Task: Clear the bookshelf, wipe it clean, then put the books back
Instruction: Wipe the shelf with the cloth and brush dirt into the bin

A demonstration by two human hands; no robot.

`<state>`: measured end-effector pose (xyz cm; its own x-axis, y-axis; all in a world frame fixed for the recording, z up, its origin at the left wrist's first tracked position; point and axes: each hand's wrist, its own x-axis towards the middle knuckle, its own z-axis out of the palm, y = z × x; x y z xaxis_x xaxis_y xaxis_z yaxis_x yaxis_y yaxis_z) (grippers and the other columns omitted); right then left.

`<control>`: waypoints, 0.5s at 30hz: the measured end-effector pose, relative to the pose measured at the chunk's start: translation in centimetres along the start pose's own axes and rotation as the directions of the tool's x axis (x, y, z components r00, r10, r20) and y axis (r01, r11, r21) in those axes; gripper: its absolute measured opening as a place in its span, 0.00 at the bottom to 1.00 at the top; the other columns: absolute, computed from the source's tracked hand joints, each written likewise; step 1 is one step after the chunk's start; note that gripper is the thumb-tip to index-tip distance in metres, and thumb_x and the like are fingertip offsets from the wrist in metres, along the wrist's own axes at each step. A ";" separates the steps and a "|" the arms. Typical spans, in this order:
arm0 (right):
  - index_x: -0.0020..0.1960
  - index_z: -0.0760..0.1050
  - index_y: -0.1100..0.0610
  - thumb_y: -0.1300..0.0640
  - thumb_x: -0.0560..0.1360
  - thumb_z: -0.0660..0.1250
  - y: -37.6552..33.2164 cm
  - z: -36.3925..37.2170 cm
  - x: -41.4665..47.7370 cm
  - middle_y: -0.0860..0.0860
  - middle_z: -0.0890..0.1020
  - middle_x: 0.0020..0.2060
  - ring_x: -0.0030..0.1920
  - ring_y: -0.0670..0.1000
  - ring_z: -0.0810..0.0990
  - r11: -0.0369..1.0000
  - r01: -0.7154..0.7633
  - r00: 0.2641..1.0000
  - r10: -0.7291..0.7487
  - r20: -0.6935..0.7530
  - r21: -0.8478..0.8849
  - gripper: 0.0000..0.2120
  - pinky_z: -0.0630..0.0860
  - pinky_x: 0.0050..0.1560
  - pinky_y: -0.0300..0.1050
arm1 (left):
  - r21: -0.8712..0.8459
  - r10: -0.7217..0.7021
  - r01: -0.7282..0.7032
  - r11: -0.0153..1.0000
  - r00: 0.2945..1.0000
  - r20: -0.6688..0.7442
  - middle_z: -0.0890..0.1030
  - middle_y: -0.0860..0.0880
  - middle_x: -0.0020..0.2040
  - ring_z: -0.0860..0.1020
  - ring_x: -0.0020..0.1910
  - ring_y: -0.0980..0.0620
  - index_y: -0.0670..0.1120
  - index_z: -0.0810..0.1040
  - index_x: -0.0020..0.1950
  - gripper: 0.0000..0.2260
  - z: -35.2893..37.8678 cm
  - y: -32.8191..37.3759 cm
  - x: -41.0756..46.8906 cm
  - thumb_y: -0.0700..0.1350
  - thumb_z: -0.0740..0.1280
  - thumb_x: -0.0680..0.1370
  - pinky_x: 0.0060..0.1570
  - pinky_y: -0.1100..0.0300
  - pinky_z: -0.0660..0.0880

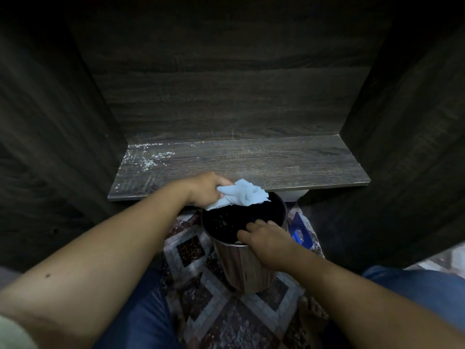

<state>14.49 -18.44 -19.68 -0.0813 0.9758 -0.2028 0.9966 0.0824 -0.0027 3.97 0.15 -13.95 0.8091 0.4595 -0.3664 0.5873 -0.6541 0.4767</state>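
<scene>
Knees: jeans (141, 311) are framing the bottom of the view; the person is sitting low on a patterned rug (201, 285).
Bin: a shiny metal bin (241, 268) w/ a dark inside is standing on the rug betw. the knees, its far rim sitting just under the shelf's front edge.
R hand: the right hand (264, 241) is gripping the bin's near rim, fingers curling over into the opening, prob. steadying it.
L hand: the left hand (206, 190) is clenching round a bunched cloth at the shelf's front lip, right above the bin mouth.
Cloth: the pale blue cloth (245, 196) is spilling out of the fist, loose end drooping over the bin. Looking soft, light, floppy. Best hold is a wad in the palm, as now; a trailing end is likely just dragging dust about.
Bin handling: looking thin-walled & light, smooth sides prob. slippery. The rim is the sure hold, else it's liable to tip while crumbs are getting swept in.
Shelf: the dark wood-grain shelf (251, 159) is lying bare of books; stiff, flat, taking firm pressure fine.
Dust: white specks (148, 157) are clinging to the far-left corner, fainter streaks running along the back edge, so wiping is looking part done.
Back panel: the back panel (226, 96) is sitting in shadow; can't tell if clean.
Books: none showing in view; putting them back is yet to come.
</scene>
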 end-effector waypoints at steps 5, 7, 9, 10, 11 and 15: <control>0.68 0.65 0.54 0.62 0.77 0.59 0.1 0.1 0.2 0.55 0.73 0.59 0.60 0.58 0.70 1.000 0.006 1.000 -0.006 -0.007 0.000 0.20 0.66 0.54 0.51 | -0.083 0.025 -0.051 0.995 0.957 -0.289 0.82 0.46 0.58 0.78 0.59 0.48 0.49 0.79 0.63 0.18 -0.4 -0.5 -0.6 0.34 0.62 0.77 0.58 0.57 0.73; 0.69 0.65 0.54 0.63 0.77 0.59 0.1 0.1 0.4 0.55 0.73 0.59 0.60 0.57 0.70 1.000 0.003 1.000 -0.003 -0.010 -0.001 0.21 0.66 0.54 0.51 | -0.074 0.028 -0.067 0.995 0.899 -0.437 0.80 0.43 0.61 0.77 0.61 0.45 0.48 0.78 0.65 0.19 -0.4 -0.8 -0.3 0.34 0.62 0.77 0.59 0.57 0.71; 0.69 0.64 0.54 0.63 0.77 0.59 0.3 0.2 0.6 0.56 0.73 0.59 0.60 0.58 0.70 1.000 0.000 1.000 0.000 -0.006 0.003 0.20 0.66 0.55 0.51 | -0.039 0.020 -0.047 0.998 0.849 -0.528 0.79 0.43 0.62 0.77 0.62 0.43 0.48 0.76 0.68 0.20 -0.1 -1.1 0.1 0.35 0.63 0.77 0.58 0.59 0.70; 0.68 0.65 0.54 0.63 0.77 0.59 0.3 0.2 0.7 0.56 0.73 0.59 0.60 0.58 0.70 1.000 -0.003 1.000 0.003 -0.005 0.007 0.20 0.66 0.55 0.51 | -0.024 0.026 -0.047 0.999 0.835 -0.550 0.79 0.42 0.63 0.76 0.62 0.42 0.48 0.75 0.69 0.20 0.1 -1.2 0.3 0.35 0.63 0.77 0.58 0.59 0.70; 0.68 0.65 0.55 0.63 0.77 0.59 0.4 0.2 0.7 0.56 0.73 0.59 0.60 0.58 0.70 1.000 -0.006 1.000 0.006 -0.006 0.010 0.20 0.66 0.55 0.51 | -0.007 0.036 -0.048 0.999 0.831 -0.556 0.78 0.42 0.64 0.76 0.62 0.42 0.47 0.74 0.69 0.21 0.3 -1.3 0.6 0.35 0.63 0.77 0.59 0.59 0.69; 0.68 0.65 0.54 0.62 0.78 0.59 0.6 0.4 0.8 0.56 0.73 0.58 0.59 0.58 0.71 1.000 -0.014 1.000 0.014 -0.026 0.018 0.19 0.67 0.53 0.50 | 0.056 0.032 -0.006 0.998 0.883 -0.469 0.76 0.42 0.66 0.75 0.64 0.42 0.49 0.72 0.71 0.22 1.4 -2.0 1.7 0.38 0.66 0.77 0.62 0.57 0.70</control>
<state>15.03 -17.71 -20.18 -0.0673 0.9818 -0.1774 0.9977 0.0652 -0.0180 4.13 1.44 -16.65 0.7427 0.6663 0.0662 0.5802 -0.6897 0.4332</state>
